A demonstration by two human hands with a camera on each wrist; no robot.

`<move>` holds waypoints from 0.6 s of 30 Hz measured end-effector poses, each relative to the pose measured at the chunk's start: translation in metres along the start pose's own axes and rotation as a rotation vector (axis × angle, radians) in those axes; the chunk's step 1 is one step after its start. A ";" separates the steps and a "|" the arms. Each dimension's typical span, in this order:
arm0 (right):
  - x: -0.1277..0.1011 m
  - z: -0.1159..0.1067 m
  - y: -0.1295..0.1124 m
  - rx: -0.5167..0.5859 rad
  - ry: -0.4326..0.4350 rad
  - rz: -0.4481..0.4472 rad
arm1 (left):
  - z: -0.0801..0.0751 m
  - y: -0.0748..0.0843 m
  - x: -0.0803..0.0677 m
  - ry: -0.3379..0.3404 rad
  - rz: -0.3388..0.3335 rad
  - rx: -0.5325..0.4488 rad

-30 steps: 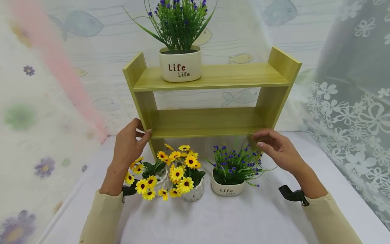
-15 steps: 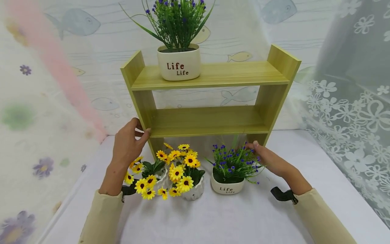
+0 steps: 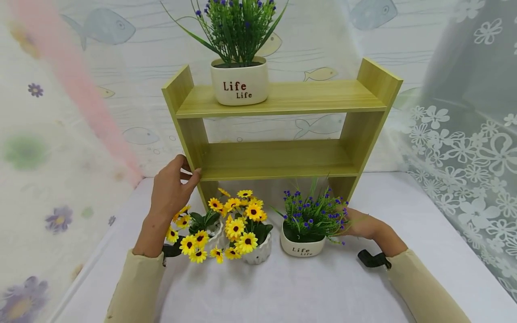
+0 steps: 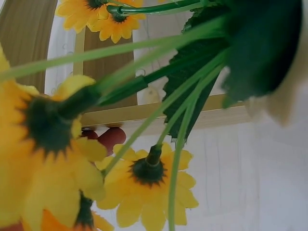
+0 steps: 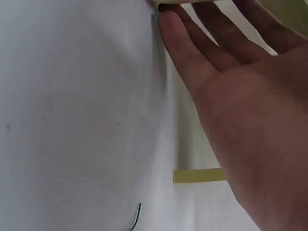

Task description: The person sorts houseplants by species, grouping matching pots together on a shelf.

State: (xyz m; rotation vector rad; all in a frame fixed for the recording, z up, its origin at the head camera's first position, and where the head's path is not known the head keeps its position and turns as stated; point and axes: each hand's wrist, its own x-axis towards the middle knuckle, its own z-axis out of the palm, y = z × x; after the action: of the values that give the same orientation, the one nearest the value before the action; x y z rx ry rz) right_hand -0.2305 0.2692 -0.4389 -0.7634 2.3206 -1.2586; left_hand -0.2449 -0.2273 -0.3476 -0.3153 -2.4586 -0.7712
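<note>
The low white pot (image 3: 302,248) with its purple flowers (image 3: 310,215) stands upright on the white-covered bench (image 3: 282,291), in front of the shelf (image 3: 278,159) and a little right of its middle. My right hand (image 3: 359,223) is at its two o'clock. Foliage hides those fingers from the head view; the right wrist view shows them reaching out nearly straight, closed on nothing that I can make out.

I judge the step to be getting hold of this pot. I'd want my fingers low on its hard wall, under the leaves, since stems would likely bend or pull loose. Leaf tips cross the shelf's front edge in the head view, so I'd draw the pot toward five o'clock before any lift. That also spares the front sunflowers (image 3: 246,224), close by at nine.

At ten o'clock my left hand (image 3: 171,188) pinches the shelf's left side, thumb at the front edge. I'd hold it steady: a nudge could rock the tall plant (image 3: 239,45) up at eleven.
</note>
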 end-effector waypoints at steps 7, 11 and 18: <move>0.007 0.010 -0.003 -0.113 -0.180 -0.128 | 0.000 0.001 -0.001 0.002 0.004 0.003; 0.010 0.017 -0.007 -0.275 -0.146 -0.182 | 0.000 0.001 0.000 0.000 -0.001 0.002; 0.016 0.028 -0.011 -0.310 -0.106 -0.207 | 0.000 0.001 -0.001 -0.004 -0.009 0.002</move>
State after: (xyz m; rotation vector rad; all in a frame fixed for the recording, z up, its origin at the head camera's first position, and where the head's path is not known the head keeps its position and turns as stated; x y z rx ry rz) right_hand -0.2240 0.2361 -0.4459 -1.1689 2.4269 -0.9177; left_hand -0.2437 -0.2264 -0.3471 -0.3061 -2.4664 -0.7720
